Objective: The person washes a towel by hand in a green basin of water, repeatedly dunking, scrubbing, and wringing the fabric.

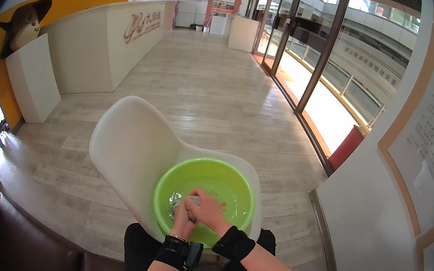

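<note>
A bright green plastic basin (245,188) with some water in it stands on the seat of a white moulded chair (132,135). Inside its rim, both hands are closed around a wet-looking, crumpled grey cloth (194,200). My left hand (182,222) grips it from the near left side, low in the basin. From the right, my right hand (209,210) wraps over it, its fingers curled around the bundle and close against the left hand. Much of the cloth is hidden by the fingers. Black bands circle both wrists.
A brown leather sofa (34,232) lies along the lower left. To the right runs a white wall with a framed board (430,136). Farther off are glass doors (306,43), a white counter (94,45) and a dark figure on a white pedestal (33,75).
</note>
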`<state>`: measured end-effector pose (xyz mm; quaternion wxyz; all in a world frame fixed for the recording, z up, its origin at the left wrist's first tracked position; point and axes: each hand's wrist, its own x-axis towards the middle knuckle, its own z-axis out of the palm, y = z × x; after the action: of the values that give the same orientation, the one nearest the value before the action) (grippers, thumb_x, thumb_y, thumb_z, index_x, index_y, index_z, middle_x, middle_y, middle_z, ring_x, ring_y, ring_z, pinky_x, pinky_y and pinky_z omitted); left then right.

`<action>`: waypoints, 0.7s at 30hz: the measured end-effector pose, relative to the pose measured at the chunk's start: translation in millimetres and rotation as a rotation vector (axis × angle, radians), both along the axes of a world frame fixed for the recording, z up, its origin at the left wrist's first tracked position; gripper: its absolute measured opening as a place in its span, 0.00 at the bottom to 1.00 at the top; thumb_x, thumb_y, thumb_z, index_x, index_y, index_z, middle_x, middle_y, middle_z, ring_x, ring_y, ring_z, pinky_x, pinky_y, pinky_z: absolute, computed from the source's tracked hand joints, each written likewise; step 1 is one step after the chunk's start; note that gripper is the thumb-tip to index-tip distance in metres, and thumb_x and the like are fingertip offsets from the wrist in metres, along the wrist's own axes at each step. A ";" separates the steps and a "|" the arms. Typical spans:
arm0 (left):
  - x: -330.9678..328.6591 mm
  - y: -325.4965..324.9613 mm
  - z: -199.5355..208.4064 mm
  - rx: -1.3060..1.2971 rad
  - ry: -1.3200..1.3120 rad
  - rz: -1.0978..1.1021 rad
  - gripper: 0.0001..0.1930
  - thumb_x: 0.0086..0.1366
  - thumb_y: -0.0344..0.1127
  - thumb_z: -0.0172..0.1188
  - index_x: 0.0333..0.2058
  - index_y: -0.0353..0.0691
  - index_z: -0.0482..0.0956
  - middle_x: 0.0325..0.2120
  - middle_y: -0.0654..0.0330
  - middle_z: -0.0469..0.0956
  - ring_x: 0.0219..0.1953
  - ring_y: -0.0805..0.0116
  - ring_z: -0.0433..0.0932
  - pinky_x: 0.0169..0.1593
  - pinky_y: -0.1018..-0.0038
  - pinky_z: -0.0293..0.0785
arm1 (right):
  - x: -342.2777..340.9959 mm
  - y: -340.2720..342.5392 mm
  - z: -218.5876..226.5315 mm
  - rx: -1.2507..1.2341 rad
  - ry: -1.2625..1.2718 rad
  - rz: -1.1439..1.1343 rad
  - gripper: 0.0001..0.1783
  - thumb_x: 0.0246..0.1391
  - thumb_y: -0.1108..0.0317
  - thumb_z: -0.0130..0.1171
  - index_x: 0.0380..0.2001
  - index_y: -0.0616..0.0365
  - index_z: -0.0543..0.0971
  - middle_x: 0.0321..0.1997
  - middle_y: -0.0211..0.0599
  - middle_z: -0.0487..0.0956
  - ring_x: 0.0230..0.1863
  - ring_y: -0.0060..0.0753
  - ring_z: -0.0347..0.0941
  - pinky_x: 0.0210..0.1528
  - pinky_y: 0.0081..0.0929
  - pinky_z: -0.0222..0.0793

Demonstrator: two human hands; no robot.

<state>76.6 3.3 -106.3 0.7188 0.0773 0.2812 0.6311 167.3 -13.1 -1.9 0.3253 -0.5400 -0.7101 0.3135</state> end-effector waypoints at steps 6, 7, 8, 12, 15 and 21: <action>-10.9 -2.4 -16.2 0.329 -0.062 -0.002 0.14 0.65 0.43 0.39 0.36 0.41 0.70 0.35 0.60 0.73 0.35 0.68 0.74 0.35 0.73 0.73 | -23.9 -4.9 -13.2 0.376 -0.112 0.080 0.13 0.52 0.55 0.48 0.30 0.52 0.73 0.23 0.43 0.72 0.30 0.49 0.71 0.32 0.41 0.67; -12.5 2.6 -18.0 0.187 -0.067 -0.006 0.14 0.65 0.42 0.38 0.35 0.40 0.70 0.34 0.60 0.73 0.35 0.67 0.74 0.34 0.73 0.73 | -22.9 3.7 -17.9 0.388 -0.138 0.068 0.13 0.52 0.55 0.48 0.29 0.52 0.73 0.24 0.44 0.73 0.29 0.49 0.71 0.32 0.41 0.67; -12.3 3.8 -20.6 0.107 0.033 -0.038 0.14 0.65 0.43 0.40 0.38 0.40 0.69 0.35 0.60 0.73 0.35 0.68 0.74 0.34 0.73 0.73 | -21.7 11.7 -22.2 0.400 -0.164 0.054 0.13 0.52 0.55 0.47 0.29 0.52 0.73 0.24 0.44 0.73 0.29 0.50 0.71 0.31 0.41 0.67; 2.2 11.9 -12.9 -0.010 0.142 0.013 0.14 0.65 0.41 0.42 0.42 0.40 0.68 0.36 0.59 0.73 0.36 0.67 0.75 0.35 0.72 0.74 | -5.5 29.9 -23.3 0.133 -0.249 -0.040 0.12 0.52 0.58 0.49 0.27 0.55 0.73 0.29 0.45 0.74 0.31 0.51 0.71 0.32 0.42 0.66; 3.7 10.4 -9.3 0.048 0.062 0.029 0.14 0.66 0.38 0.38 0.41 0.36 0.68 0.37 0.56 0.73 0.37 0.63 0.75 0.38 0.69 0.74 | -7.4 17.3 -21.2 0.211 -0.164 -0.017 0.12 0.51 0.58 0.49 0.28 0.55 0.73 0.30 0.44 0.74 0.31 0.50 0.71 0.31 0.41 0.67; -5.5 -17.8 25.5 0.094 0.072 -0.011 0.15 0.66 0.45 0.41 0.44 0.44 0.68 0.38 0.63 0.74 0.40 0.68 0.74 0.41 0.73 0.72 | -19.3 -5.5 -13.2 0.379 -0.203 0.069 0.11 0.51 0.58 0.50 0.33 0.53 0.73 0.31 0.39 0.73 0.30 0.47 0.72 0.31 0.39 0.68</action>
<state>71.1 -14.5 -80.7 0.7071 0.1353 0.2765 0.6366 147.9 -18.6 -15.1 0.3370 -0.4734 -0.8035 0.1296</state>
